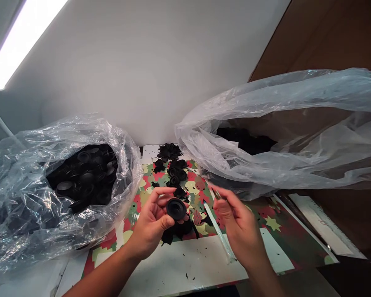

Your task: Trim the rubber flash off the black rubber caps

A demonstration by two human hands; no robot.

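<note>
My left hand (156, 218) is closed around the edge of a round black rubber cap (176, 209), its hollow, ringed face turned up towards me. To the right, my right hand (236, 218) pinches a slim metal tool (216, 194); its exact kind is mostly hidden by the fingers. The tool and the cap are apart. Between the hands a pale, plastic-wrapped stick (219, 233) with a dark tip lies on the table. Black rubber scraps (181, 232) lie under the cap, and more black round pieces (174, 177) sit behind it.
At left, an open clear plastic bag (123, 165) holds many black ribbed parts (83, 177). Another large plastic bag (222, 161) at right contains dark pieces. A heap of black shavings (170, 150) lies at the back. Patterned board (273, 222) covers the table; a lamp (21, 41) hangs upper left.
</note>
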